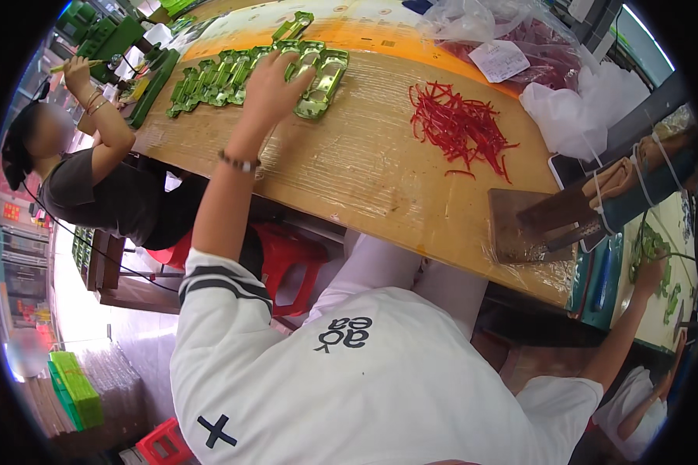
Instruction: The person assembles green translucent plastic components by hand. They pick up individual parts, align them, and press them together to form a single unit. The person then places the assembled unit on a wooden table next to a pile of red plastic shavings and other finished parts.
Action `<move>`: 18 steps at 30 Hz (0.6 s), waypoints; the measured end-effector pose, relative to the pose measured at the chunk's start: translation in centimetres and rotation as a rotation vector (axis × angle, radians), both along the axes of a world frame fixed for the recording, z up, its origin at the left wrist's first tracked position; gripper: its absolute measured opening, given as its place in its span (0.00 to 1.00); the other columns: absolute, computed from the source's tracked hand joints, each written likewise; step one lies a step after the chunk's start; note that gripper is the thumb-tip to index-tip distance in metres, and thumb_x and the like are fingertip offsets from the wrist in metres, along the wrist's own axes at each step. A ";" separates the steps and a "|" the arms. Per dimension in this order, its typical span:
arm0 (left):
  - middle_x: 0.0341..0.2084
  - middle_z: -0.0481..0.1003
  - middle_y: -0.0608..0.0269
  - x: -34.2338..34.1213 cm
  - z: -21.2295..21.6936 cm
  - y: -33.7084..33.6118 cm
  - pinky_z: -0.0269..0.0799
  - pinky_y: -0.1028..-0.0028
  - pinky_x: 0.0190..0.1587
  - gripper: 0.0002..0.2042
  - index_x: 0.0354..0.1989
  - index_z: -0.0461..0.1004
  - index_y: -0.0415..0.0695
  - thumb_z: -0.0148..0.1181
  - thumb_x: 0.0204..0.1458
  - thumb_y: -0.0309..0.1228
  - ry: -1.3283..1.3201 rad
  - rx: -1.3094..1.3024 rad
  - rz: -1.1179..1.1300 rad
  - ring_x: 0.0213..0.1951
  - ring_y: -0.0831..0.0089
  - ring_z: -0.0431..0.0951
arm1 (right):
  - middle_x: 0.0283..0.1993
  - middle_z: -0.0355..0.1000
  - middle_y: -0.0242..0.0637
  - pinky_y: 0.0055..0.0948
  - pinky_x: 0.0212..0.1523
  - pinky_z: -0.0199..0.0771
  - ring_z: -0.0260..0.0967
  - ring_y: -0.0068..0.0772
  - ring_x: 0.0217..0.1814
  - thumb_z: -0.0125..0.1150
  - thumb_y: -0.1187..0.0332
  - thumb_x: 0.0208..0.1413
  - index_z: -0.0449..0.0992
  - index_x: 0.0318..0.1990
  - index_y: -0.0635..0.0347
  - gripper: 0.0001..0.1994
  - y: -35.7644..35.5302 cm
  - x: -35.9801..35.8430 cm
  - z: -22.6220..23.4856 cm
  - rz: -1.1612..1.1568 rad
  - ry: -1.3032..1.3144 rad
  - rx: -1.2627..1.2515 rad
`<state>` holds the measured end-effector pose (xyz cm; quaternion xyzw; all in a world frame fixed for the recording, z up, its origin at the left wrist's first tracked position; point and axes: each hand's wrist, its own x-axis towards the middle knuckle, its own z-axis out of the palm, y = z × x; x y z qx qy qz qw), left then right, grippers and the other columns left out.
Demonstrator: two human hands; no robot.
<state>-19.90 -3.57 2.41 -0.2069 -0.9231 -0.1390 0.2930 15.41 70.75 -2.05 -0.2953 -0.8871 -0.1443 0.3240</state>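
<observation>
My left hand (273, 87) reaches over the table with its fingers apart, at the shiny green plastic frames (217, 79) that lie in a joined row. Its fingertips are above or against the row's right end; I cannot tell if they touch. No held thing shows in it. Far to the right, my right hand (653, 271) is at a cluster of small green pieces (645, 242) on a pale surface beyond the machine. Its fingers are too small and partly hidden to show a grip. A loose heap of thin red plastic strips (461, 128) lies right of the middle.
A clear bag of red pieces (531, 46) with a paper slip stands at the back right. A dark metal base (520, 225) with tied upright bars blocks the right side. A co-worker (105, 170) sits left beside a green machine (101, 35). Red stools (291, 260) stand below.
</observation>
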 end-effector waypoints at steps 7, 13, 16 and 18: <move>0.37 0.74 0.51 -16.6 0.8 -4.3 0.68 0.63 0.44 0.23 0.42 0.73 0.41 0.55 0.44 0.47 -0.229 -0.005 0.267 0.41 0.58 0.73 | 0.24 0.63 0.35 0.25 0.28 0.62 0.59 0.21 0.25 0.54 0.60 0.55 0.69 0.27 0.65 0.15 -17.7 7.9 0.8 0.077 0.306 -0.517; 0.28 0.76 0.53 -23.0 1.2 -1.5 0.68 0.68 0.38 0.21 0.30 0.77 0.40 0.62 0.37 0.48 -0.620 -0.233 0.042 0.35 0.59 0.75 | 0.18 0.67 0.35 0.24 0.21 0.61 0.64 0.33 0.19 0.67 0.71 0.33 0.74 0.22 0.61 0.08 -41.1 4.0 4.5 0.995 -0.111 -1.055; 0.30 0.76 0.52 -22.6 1.6 -2.7 0.68 0.67 0.39 0.22 0.35 0.77 0.42 0.63 0.37 0.48 -0.400 -0.141 0.040 0.37 0.60 0.76 | 0.23 0.69 0.38 0.27 0.23 0.65 0.66 0.37 0.22 0.64 0.75 0.34 0.74 0.27 0.64 0.08 -46.2 -1.4 4.7 1.204 -0.063 -0.881; 0.32 0.76 0.51 -20.2 2.6 -3.2 0.68 0.66 0.40 0.22 0.38 0.76 0.44 0.62 0.39 0.48 -0.314 -0.016 0.128 0.38 0.59 0.75 | 0.27 0.70 0.39 0.29 0.27 0.67 0.66 0.37 0.27 0.60 0.77 0.36 0.72 0.29 0.65 0.09 -48.4 -5.2 4.5 1.116 -0.028 -0.550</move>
